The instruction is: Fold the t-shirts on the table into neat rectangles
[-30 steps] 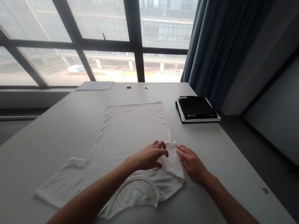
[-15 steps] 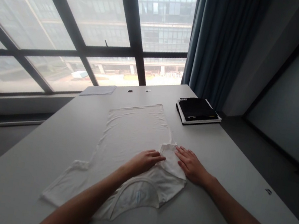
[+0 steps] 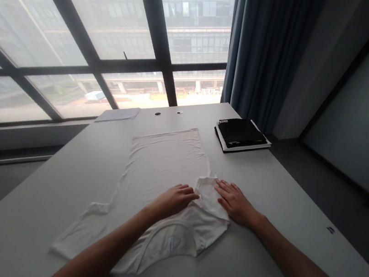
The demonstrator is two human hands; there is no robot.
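Note:
A white T-shirt [image 3: 164, 158] lies spread on the table, its hem away from me and its neckline towards me. My left hand [image 3: 177, 200] rests on the upper body of the shirt beside the right-hand sleeve, fingers bent and closed on the cloth; its fingertips are partly hidden. On the outer edge of that sleeve [image 3: 212, 197] lies my right hand [image 3: 235, 204], flat and open with fingers stretched towards the left. Wrinkles run through the cloth between the hands and the collar [image 3: 172, 222]. The other sleeve [image 3: 82, 229] lies spread at the left, partly behind my left forearm.
A black folder [image 3: 240, 133] lies on white sheets or a booklet at the table's right edge. Papers [image 3: 119, 114] rest at the far left corner. The white table [image 3: 267, 188] reaches towards tall windows and a blue curtain [image 3: 263, 53].
The view has shifted slightly. Both hands stay at nearly the same places on the shirt, and the cloth looks almost unchanged.

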